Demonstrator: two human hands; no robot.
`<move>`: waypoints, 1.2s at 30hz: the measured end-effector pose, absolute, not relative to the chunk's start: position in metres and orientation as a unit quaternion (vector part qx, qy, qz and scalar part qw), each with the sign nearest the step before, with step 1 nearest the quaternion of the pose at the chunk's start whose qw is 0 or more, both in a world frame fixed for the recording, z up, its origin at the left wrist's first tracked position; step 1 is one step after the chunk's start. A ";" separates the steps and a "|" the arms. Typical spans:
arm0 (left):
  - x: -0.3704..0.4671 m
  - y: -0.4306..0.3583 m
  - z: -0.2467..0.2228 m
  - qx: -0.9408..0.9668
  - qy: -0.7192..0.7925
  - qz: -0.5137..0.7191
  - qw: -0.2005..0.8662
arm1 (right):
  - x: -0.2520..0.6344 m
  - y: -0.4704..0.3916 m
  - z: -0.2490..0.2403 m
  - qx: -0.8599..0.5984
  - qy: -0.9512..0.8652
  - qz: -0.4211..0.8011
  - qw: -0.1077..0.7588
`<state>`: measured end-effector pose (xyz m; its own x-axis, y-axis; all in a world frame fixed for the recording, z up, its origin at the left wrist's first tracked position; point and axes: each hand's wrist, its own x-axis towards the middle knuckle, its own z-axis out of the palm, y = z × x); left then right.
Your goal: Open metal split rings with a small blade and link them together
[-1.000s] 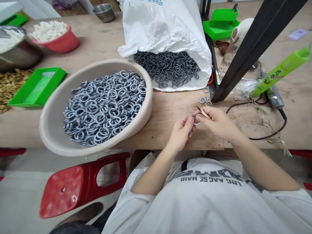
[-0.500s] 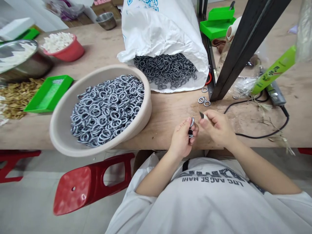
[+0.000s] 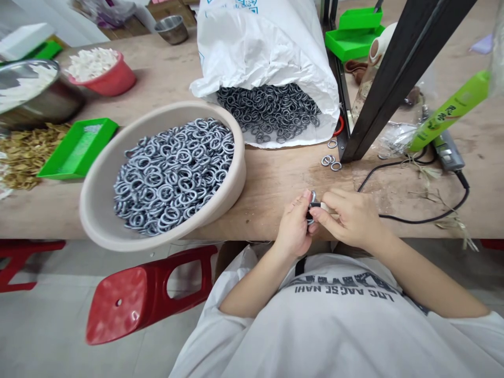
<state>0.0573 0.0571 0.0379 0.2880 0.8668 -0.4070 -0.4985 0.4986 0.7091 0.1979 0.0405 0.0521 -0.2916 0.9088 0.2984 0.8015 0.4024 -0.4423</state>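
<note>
From the head view, I read left to right. The basin [image 3: 241, 168] of grey rings [image 3: 177, 178] stands on the bench [image 3: 268, 181]. The left hand [image 3: 292, 227] is closed on at least one ring [image 3: 314, 195], near the bench's front edge. The right hand [image 3: 352, 216] pinches a pale tool [image 3: 326, 207] against what the left hand holds. I judge the step in hand to be working the tool at the ring. The next move calls for a steady left grip and light, controlled pressure from the right.

Visibility limits, same order: the metal pot [image 3: 47, 111] is cut off by the left edge and the sack [image 3: 263, 52] by the top. The left fingers hide how many rings they hold. A dark piece between the hands may be the tool's tip; I cannot confirm. The right fingers cover much of the tool.
</note>
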 end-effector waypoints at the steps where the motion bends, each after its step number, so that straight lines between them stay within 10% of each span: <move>1: 0.057 0.056 0.037 0.232 0.399 0.441 0.770 | 0.197 0.040 0.053 -0.534 -0.797 0.110 0.260; 8: 0.048 0.043 0.033 0.288 0.333 0.371 0.817 | 0.218 0.072 0.032 -0.634 -0.674 0.165 0.341; 15: 0.025 0.061 0.021 0.297 0.363 0.404 0.785 | 0.215 0.135 0.009 -0.684 -0.716 0.015 0.139; 24: 0.008 0.080 0.012 0.234 0.391 0.430 0.779 | 0.209 0.135 0.005 -0.673 -0.728 0.023 0.126; 31: 0.028 0.083 0.010 0.296 0.377 0.366 0.798 | 0.208 0.091 0.032 -0.448 -0.664 0.516 0.304; 36: 0.036 0.078 0.016 0.249 0.257 0.254 0.899 | 0.210 0.078 0.034 -0.386 -0.533 0.654 0.373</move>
<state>0.0356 0.0782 0.0155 0.7388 0.5844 -0.3356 -0.3284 0.7471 0.5779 0.2105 0.0783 0.0341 -0.4235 0.8995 -0.1074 -0.0758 -0.1534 -0.9853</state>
